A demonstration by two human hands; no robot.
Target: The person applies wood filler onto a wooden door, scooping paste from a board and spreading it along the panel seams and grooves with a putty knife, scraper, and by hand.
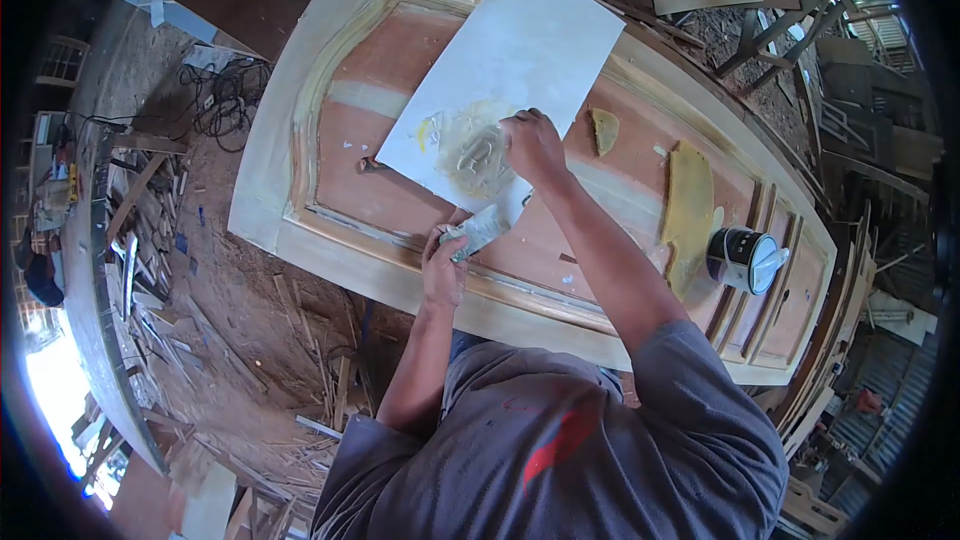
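A white board (520,50) lies on a wooden panelled door (330,250) laid flat. A smear of pale yellowish filler (478,155) sits near the board's lower end. My right hand (533,145) rests on the board at the edge of that smear; its fingers are curled around what seems to be a small tool, mostly hidden. My left hand (443,265) is at the board's lower corner and grips a flat, filler-coated putty knife (482,230).
An opened tin (745,258) with its lid stands on the door at the right, beside patches of yellow filler (688,205). Wood scraps and sawdust litter the floor on the left. Cables (225,100) lie at upper left. Wooden frames are stacked at the right.
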